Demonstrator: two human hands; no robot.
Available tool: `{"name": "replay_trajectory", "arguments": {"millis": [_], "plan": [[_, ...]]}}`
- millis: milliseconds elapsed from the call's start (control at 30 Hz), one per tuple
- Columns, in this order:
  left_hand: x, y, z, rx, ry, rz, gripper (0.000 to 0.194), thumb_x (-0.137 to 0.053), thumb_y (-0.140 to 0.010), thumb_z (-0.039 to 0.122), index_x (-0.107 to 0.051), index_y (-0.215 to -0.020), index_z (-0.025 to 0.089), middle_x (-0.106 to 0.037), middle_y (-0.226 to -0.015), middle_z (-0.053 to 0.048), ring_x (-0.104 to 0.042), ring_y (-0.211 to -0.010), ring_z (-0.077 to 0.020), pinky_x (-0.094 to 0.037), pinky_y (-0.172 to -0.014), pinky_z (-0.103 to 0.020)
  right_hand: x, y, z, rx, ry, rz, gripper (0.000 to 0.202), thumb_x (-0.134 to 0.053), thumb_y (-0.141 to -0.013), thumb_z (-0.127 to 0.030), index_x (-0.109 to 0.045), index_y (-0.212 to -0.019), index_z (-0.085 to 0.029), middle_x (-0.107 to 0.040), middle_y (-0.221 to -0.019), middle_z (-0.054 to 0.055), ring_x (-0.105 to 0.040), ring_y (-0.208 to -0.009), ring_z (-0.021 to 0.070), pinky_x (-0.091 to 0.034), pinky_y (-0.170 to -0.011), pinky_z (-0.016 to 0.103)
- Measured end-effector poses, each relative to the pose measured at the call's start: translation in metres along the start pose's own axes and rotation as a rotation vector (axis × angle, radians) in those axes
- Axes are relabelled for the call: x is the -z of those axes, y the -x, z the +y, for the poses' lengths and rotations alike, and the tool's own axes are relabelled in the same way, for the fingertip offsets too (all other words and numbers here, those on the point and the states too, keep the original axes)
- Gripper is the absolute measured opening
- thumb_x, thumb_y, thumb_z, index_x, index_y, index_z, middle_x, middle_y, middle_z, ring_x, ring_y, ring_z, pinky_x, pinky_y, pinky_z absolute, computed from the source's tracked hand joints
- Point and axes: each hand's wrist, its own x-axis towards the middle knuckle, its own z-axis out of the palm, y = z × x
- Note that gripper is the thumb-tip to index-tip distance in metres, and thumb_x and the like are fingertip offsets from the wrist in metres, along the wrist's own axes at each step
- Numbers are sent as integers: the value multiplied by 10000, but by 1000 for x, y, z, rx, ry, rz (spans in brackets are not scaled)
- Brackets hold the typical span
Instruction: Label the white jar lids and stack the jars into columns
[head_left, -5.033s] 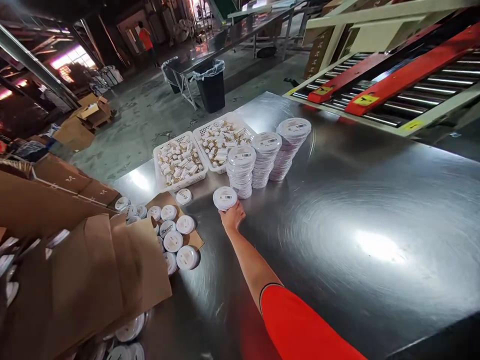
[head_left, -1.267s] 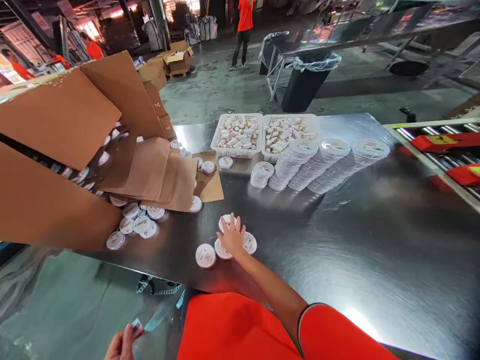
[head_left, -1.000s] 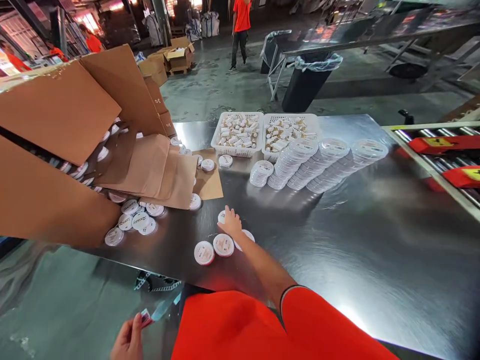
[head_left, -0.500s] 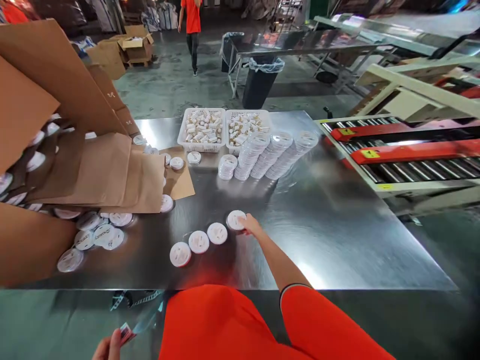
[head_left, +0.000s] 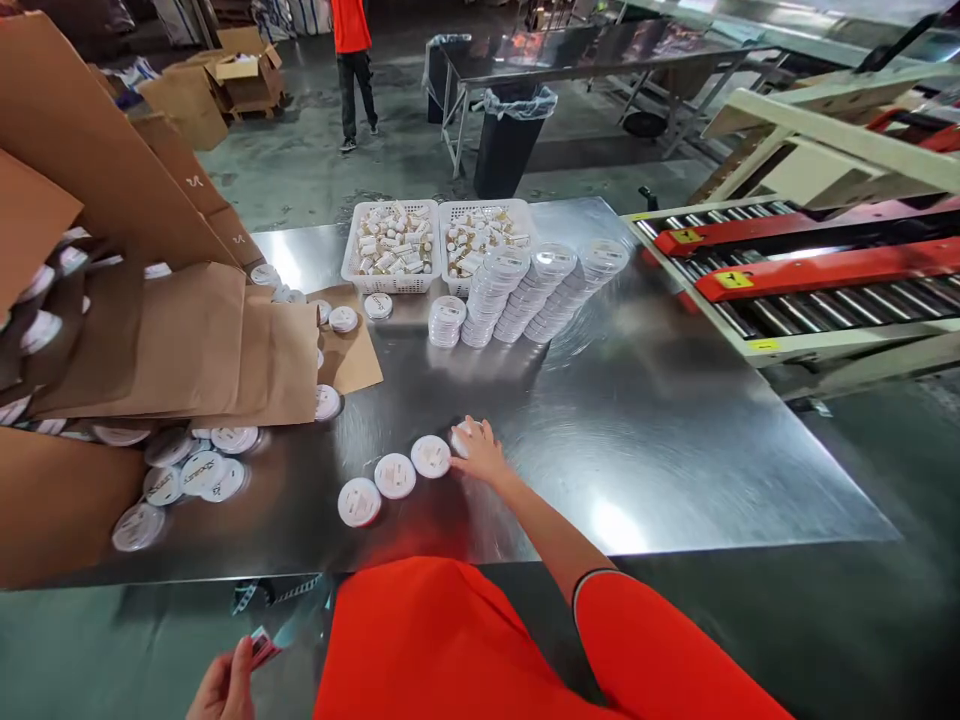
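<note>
Beyond the table's front edge, low in the view, my left hand [head_left: 225, 682] pinches a small red-and-white printed label [head_left: 262, 648]. My right hand [head_left: 480, 452] lies over a round white-lidded container [head_left: 463, 437], fingers spread and covering most of it. To its left, a slanting row of similar round containers sits on the metal table: one close beside my fingers [head_left: 430, 457], one in the middle [head_left: 394, 476], and one at the near end [head_left: 359, 502] with a red edge.
Stacks of clear round containers [head_left: 504, 290] stand behind my right hand. Two white baskets [head_left: 352, 268] hold small white-capped bottles. At left, an open carton [head_left: 281, 375] and loose round containers [head_left: 202, 473] take up the table. A roller conveyor [head_left: 847, 315] stands right; a person [head_left: 352, 70] walks behind.
My right hand has gone from gripping the container's right side to lying over its top with spread fingers. That container is now nearer the row. My left hand still pinches the label.
</note>
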Motion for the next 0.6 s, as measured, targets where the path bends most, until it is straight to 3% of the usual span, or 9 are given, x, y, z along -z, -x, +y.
{"name": "replay_trajectory", "arguments": {"millis": [133, 233, 333, 400, 467, 600], "plan": [[-2, 3, 3, 8, 37, -31, 409, -527, -628, 595, -684, -656, 219, -673, -618, -3, -602, -653, -208, -444, -556, -269, -20, 11, -5, 113, 88, 31, 624, -532, -880, -410, -344, -1468, -320, -146, -1609, 42, -71, -1455, 353, -257, -1089, 559], [-2, 11, 9, -5, 54, -73, 472, -505, -631, 637, -699, -685, 210, -699, -666, -13, -605, -693, -215, -449, -584, -274, -29, 15, -1, 126, 135, 113, 722, -520, -872, -468, -233, -1514, -306, -53, -1620, 70, -45, -1452, 398, -226, -1079, 623], [-2, 17, 13, 25, 36, -89, 506, -474, -629, 662, -699, -675, 210, -701, -676, -25, -599, -706, -224, -453, -611, -289, -27, 11, 1, 352, 238, 184, 755, -541, -850, -465, -218, -1517, -321, -38, -1620, 66, -5, -1444, 438, -113, -1079, 693], [-2, 18, 14, 13, 48, -97, 517, -463, -649, 666, -702, -695, 210, -720, -735, -30, -608, -739, -229, -461, -656, -300, -23, 5, -2, 567, 282, 166, 713, -553, -849, -375, -270, -1502, -324, -132, -1610, 61, -59, -1448, 413, -93, -1096, 675], [-3, 17, 14, -10, 51, -109, 524, -461, -674, 668, -711, -736, 211, -739, -810, -32, -624, -797, -240, -462, -688, -308, -20, 0, -7, 671, 286, 129, 643, -547, -856, -309, -351, -1468, -331, -256, -1578, 60, -157, -1437, 385, -115, -1098, 664], [-5, 12, 10, 14, 38, -108, 512, -475, -660, 667, -714, -733, 221, -746, -808, -30, -641, -846, -268, -460, -642, -305, -27, 3, -18, 578, 232, 201, 486, -540, -885, -423, -529, -1350, -278, -488, -1421, 121, -329, -1360, 348, -106, -1112, 634]]}}
